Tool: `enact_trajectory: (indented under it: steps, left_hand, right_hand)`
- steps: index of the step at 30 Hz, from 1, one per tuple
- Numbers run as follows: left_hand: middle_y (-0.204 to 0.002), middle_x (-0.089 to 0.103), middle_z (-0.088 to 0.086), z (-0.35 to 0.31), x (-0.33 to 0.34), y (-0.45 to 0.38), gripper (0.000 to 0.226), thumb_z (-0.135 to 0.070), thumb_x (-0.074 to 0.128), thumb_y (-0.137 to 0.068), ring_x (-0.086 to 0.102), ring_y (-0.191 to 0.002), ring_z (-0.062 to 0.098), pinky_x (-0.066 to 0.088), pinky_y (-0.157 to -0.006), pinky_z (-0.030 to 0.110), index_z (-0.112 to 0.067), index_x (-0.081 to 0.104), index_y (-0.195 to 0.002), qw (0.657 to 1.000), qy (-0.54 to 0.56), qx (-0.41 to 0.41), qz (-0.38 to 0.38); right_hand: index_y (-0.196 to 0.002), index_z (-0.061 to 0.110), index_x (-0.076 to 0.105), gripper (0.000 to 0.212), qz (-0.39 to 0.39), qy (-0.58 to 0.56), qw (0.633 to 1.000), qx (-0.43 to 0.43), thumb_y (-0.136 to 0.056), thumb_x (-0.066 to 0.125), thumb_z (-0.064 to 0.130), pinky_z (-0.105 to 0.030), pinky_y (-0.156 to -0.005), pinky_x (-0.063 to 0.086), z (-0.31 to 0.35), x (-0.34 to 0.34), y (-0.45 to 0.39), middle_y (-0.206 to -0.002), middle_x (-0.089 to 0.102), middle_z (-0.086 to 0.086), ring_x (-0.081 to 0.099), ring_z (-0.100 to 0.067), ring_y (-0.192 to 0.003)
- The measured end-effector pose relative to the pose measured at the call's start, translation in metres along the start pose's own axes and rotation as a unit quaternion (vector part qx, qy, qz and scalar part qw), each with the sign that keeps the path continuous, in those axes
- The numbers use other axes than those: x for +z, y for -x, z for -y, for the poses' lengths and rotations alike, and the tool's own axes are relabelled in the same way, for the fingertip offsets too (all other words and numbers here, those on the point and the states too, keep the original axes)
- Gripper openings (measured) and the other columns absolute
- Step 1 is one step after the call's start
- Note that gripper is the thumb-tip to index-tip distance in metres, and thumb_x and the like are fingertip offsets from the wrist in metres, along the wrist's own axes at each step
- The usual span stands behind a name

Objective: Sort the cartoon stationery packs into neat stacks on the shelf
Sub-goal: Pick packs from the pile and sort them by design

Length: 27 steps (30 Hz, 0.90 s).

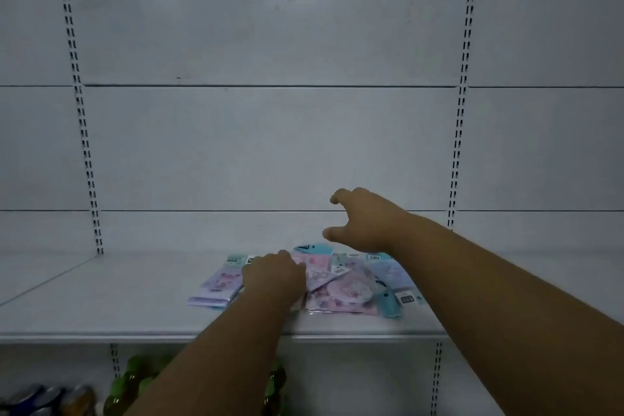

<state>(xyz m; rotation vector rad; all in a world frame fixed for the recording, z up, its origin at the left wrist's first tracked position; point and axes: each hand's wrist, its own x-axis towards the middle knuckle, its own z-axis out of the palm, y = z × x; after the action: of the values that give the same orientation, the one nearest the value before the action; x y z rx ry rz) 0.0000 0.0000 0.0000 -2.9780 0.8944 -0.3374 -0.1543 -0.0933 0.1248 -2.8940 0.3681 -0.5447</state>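
A loose heap of cartoon stationery packs (341, 290) in pink, lilac and teal lies on the white shelf (101, 311), near its front edge. A lilac pack (216, 287) lies apart at the heap's left side. My left hand (273, 277) rests palm down on the packs between that lilac one and the pink ones, fingers curled over them. Whether it grips one I cannot tell. My right hand (361, 219) hovers above the back of the heap, fingers spread, holding nothing. A teal pack (314, 248) shows just under it.
White back panels with slotted uprights (84, 132) (459, 132) rise behind the shelf. Below the shelf edge, green bottles (135, 382) and several cans (50, 398) stand on a lower level.
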Motion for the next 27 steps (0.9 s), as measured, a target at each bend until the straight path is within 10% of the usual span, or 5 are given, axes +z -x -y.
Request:
enact_trajectory:
  steps: [6,12,21,27]
  left_hand:
    - [-0.122,0.066,0.003,-0.012,0.001,-0.02,0.084,-0.082,0.045,-0.07,0.059,-0.111,0.026,0.045,-0.091,0.042,-0.021,0.052,-0.127,0.987,0.061,-0.148,0.003]
    - [-0.125,0.06,0.009,-0.017,-0.007,-0.022,0.062,-0.051,0.066,-0.075,0.055,-0.116,0.031,0.044,-0.096,0.043,-0.021,0.044,-0.125,0.962,0.192,-0.189,-0.035]
    - [-0.098,0.068,0.0,0.01,-0.058,0.011,0.058,-0.009,0.071,-0.084,0.07,-0.089,0.023,0.059,-0.083,0.046,-0.015,0.047,-0.137,0.724,0.634,-0.149,-0.228]
    - [-0.094,0.073,0.002,0.025,-0.097,0.07,0.012,-0.012,0.06,-0.096,0.072,-0.081,0.017,0.057,-0.061,0.028,-0.014,0.066,-0.105,0.663,0.705,-0.107,-0.228]
  right_hand:
    - [-0.142,0.023,0.036,0.069,0.017,0.001,1.0,0.018,-0.084,0.062,0.049,-0.038,-0.097,0.044,-0.024,0.022,-0.018,-0.143,0.042,-0.008,0.05,-0.028,-0.123]
    - [-0.142,0.022,0.037,0.066,0.019,-0.016,1.0,0.002,-0.086,0.062,0.047,-0.035,-0.096,0.041,-0.042,0.023,-0.037,-0.144,0.042,-0.009,0.049,-0.027,-0.124]
    - [-0.12,0.013,0.059,0.048,0.091,0.02,0.995,0.026,-0.082,0.069,0.042,-0.031,-0.085,0.046,-0.063,0.052,-0.033,-0.118,0.062,-0.007,0.058,-0.022,-0.104]
    - [-0.112,0.013,0.061,0.06,0.18,0.091,0.976,0.08,-0.073,0.063,0.059,-0.033,-0.081,0.052,-0.053,0.08,-0.017,-0.095,0.064,-0.003,0.06,-0.02,-0.088]
